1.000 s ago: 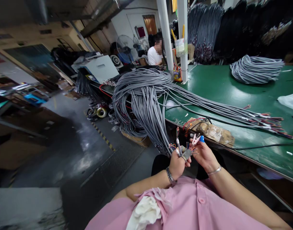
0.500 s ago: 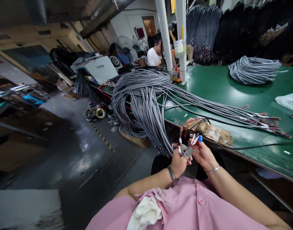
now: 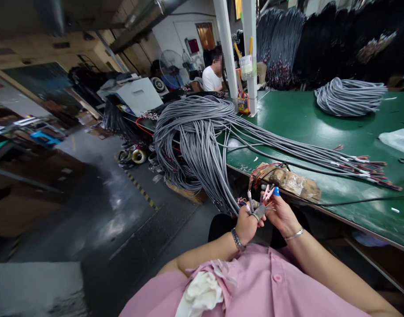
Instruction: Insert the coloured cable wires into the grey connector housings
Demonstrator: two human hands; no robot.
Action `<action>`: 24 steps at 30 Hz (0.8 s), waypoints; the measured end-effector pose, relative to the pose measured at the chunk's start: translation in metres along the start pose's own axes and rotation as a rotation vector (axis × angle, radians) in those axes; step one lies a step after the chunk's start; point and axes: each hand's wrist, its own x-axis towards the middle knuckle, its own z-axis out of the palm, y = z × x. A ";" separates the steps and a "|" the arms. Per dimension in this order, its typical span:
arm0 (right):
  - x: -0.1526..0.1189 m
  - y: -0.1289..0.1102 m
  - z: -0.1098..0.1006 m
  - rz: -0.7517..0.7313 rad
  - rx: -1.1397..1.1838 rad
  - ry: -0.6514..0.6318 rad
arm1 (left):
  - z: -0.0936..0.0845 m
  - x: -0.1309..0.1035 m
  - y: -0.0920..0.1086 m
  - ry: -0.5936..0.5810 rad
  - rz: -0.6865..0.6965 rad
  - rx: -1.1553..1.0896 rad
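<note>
My left hand (image 3: 247,225) is closed around the end of a grey cable (image 3: 235,205) that comes down from a thick bundle (image 3: 202,145). A grey cover with a tan band (image 3: 259,212) appears to sit on its thumb. Close beside it, my right hand (image 3: 283,215) pinches at the thin coloured wires (image 3: 269,206) fanning out of the cable end. Its thumb wears a blue finger cover (image 3: 276,191). A small pale pink clip-like piece (image 3: 267,193) shows by that thumb; whether it is held cannot be made out.
A tape-wrapped block (image 3: 287,179) with red and black leads lies at the green table's (image 3: 347,220) edge. Cable ends with bared wires (image 3: 363,167) stretch rightward behind it. A grey cable coil (image 3: 350,97), a plastic bag (image 3: 398,141) and white posts (image 3: 251,88) stand farther back. A person (image 3: 212,78) sits beyond.
</note>
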 end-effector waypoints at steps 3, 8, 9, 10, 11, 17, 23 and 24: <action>0.001 0.000 0.000 -0.018 0.008 0.005 | 0.000 0.000 0.001 -0.004 0.002 -0.027; 0.002 0.002 -0.004 0.020 -0.013 -0.061 | -0.001 0.002 0.000 0.004 -0.021 -0.068; 0.002 0.002 -0.005 0.023 -0.014 -0.067 | -0.001 0.002 0.001 0.005 -0.021 -0.074; 0.002 0.003 -0.005 0.024 -0.013 -0.070 | -0.001 0.002 0.001 0.003 -0.017 -0.078; 0.001 0.002 -0.005 0.031 -0.011 -0.075 | -0.001 0.002 0.001 -0.003 -0.013 -0.081; -0.001 0.000 0.001 0.036 -0.009 -0.070 | -0.003 0.002 0.005 -0.035 0.008 -0.113; -0.001 0.000 0.000 0.063 -0.043 -0.094 | -0.002 0.003 0.007 -0.001 -0.032 -0.120; -0.001 0.000 -0.001 0.059 -0.037 -0.091 | -0.002 0.003 0.007 0.005 -0.034 -0.117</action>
